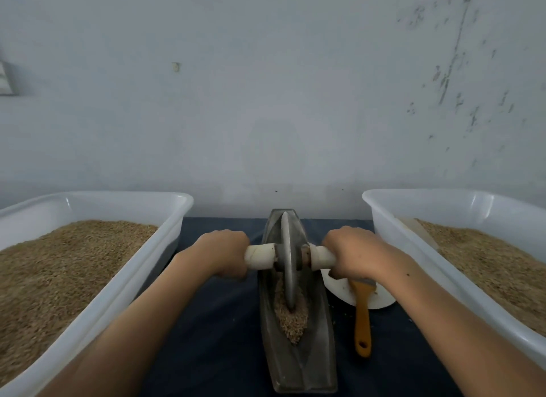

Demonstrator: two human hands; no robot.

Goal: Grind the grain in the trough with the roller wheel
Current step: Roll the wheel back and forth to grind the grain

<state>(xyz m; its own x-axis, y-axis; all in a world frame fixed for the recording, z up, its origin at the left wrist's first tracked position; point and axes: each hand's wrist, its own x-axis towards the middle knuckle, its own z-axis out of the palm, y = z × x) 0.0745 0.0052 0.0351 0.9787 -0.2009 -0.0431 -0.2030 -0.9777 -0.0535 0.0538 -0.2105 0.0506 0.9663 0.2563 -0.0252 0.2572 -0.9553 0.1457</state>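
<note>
The left hand (226,253) and right hand (353,253) are each gripping 1 pale end of the roller wheel (288,260) axle. The wheel is standing upright in the long metal trough (317,352), its rim sitting in the grain (292,318) near the middle. A yellow-handled brush (362,323) is lying just right of the trough.

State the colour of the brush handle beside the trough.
Orange-yellow: the brush handle, right of the trough, shows best in the head view.
</note>
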